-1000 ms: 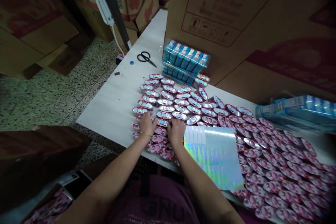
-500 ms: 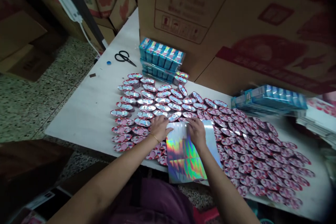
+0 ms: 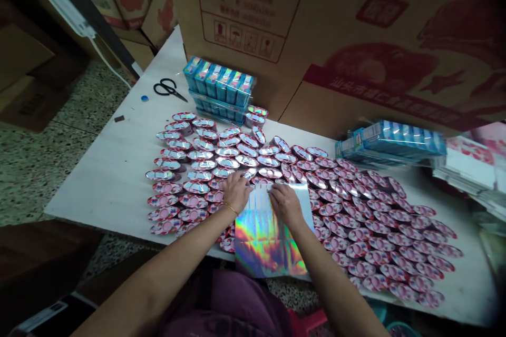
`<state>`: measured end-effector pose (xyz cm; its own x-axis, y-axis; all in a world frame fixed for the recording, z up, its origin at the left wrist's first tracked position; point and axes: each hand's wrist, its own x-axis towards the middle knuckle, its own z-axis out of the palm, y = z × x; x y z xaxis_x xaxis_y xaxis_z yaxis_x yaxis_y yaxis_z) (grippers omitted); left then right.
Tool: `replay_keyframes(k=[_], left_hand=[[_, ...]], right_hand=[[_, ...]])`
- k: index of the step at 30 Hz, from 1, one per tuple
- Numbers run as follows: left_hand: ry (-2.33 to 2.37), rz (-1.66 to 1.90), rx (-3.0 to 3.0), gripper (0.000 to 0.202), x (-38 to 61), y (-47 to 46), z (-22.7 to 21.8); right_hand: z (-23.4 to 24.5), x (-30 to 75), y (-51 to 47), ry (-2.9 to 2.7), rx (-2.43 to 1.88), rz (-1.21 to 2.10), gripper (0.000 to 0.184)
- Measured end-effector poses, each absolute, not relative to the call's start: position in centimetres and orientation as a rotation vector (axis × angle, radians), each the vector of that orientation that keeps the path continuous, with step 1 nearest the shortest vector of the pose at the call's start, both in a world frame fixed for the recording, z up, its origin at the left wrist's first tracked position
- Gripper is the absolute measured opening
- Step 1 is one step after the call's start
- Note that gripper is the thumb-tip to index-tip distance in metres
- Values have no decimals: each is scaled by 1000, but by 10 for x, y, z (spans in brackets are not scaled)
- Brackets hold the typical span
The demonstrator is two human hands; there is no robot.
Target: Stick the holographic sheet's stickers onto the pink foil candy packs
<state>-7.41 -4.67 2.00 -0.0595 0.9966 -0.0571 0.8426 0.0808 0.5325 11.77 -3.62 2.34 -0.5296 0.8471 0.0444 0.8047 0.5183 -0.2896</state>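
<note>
A shiny holographic sheet (image 3: 269,245) lies over small oval-topped packs, and its lower end hangs past the table's front edge. My right hand (image 3: 286,204) rests on the upper part of the sheet, its fingers closed and bent at the top edge. At the sheet's upper left corner is my left hand (image 3: 236,193), fingers drawn together beside an oval pack (image 3: 249,174); whatever is under its fingertips is hidden. Packs farther back, like this one (image 3: 201,155), have shiny silver tops. Those nearer the front, such as this pack (image 3: 359,234), show pink round centres.
Black scissors (image 3: 169,89) and a blue cap (image 3: 144,98) lie at the back left. Blue wrapped boxes (image 3: 219,89) stand behind the packs, with more blue boxes (image 3: 395,142) at the right. A large carton (image 3: 253,5) rises along the back edge.
The view has shifted, so the table contents appear farther left. My left fingers have drawn in beside the sheet's corner, and my right fingers have moved left along its top.
</note>
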Motion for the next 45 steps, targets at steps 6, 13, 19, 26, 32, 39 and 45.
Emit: replay_keyframes(k=[6, 13, 19, 26, 32, 39, 45], left_hand=[[1925, 538, 1773, 14, -62, -33, 25], [1536, 937, 1133, 42, -103, -66, 42], [1389, 965, 520, 41, -145, -91, 53], [1545, 986, 527, 24, -178, -110, 34], [1915, 860, 1117, 16, -177, -103, 15], [2049, 636, 1599, 24, -168, -101, 16], [2138, 737, 1632, 27, -179, -104, 18]], right_hand=[[109, 121, -47, -2170, -1453, 815, 12], [120, 69, -49, -1411, -1509, 1405, 17], [85, 21, -61, -974, -1454, 1772, 21], [48, -17, -80, -999, -1549, 1713, 22], [18, -31, -85, -1643, -1736, 883, 18], [17, -40, -82, -1970, -1942, 511, 14], [27, -16, -83, -1979, -1817, 508, 15]])
